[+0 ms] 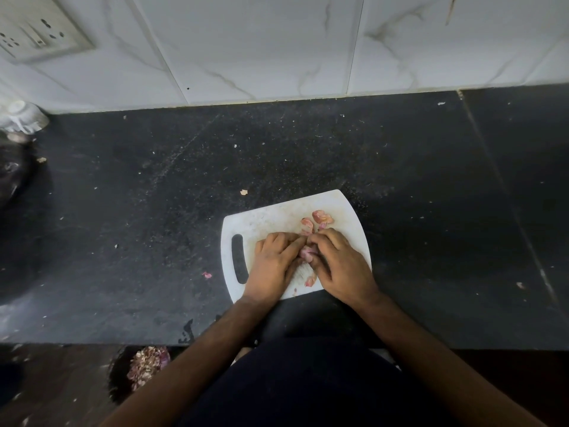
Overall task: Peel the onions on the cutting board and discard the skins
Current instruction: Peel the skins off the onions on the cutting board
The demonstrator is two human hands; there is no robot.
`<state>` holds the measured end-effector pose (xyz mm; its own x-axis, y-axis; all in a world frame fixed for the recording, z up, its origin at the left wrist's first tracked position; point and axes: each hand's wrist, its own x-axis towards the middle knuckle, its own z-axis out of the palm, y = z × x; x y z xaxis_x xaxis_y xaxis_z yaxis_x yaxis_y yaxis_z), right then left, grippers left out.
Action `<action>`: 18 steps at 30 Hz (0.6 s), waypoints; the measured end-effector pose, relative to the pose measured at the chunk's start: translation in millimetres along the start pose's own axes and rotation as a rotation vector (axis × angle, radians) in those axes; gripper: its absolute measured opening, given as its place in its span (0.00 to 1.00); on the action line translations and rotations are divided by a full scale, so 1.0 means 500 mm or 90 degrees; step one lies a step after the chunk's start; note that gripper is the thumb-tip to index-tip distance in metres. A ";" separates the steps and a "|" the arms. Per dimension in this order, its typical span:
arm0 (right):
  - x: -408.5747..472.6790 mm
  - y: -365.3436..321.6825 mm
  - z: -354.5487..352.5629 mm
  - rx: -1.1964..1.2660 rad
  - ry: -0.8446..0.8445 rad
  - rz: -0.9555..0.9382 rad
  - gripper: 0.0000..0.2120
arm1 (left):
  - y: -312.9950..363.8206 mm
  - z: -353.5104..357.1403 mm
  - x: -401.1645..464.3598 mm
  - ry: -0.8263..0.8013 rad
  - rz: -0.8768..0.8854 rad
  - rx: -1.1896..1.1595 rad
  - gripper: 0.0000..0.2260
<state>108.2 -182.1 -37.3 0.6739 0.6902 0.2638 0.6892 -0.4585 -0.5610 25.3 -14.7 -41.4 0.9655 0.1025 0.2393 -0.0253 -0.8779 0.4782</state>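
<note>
Here, a black countertop [123,211] is topped by a white cutting board [264,220]. Above its middle, a small pink onion [308,252] is gripped between the left hand [274,263] and right hand [341,266]; loose skins [321,216] are scattered just beyond.

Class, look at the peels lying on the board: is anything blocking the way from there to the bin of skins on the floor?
Nothing visible blocks it. The loose skins lie on the cutting board; the bin sits on the floor below the counter's front edge, to the left. Only bare counter lies between.
</note>
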 end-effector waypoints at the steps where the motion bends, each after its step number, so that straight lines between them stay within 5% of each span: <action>1: 0.001 -0.005 0.002 -0.028 0.000 -0.003 0.18 | 0.006 0.001 -0.001 -0.005 0.009 0.018 0.19; 12: 0.000 -0.016 0.010 -0.102 0.005 -0.021 0.11 | 0.015 0.001 -0.003 -0.009 0.039 0.070 0.19; 18: 0.001 -0.001 -0.005 0.085 -0.034 0.067 0.18 | 0.013 -0.004 0.002 0.001 0.015 -0.030 0.18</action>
<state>108.8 -183.2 -34.9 0.7231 0.6723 0.1585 0.5720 -0.4542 -0.6831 25.5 -19.3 -36.4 0.9640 0.0838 0.2525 -0.0596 -0.8571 0.5117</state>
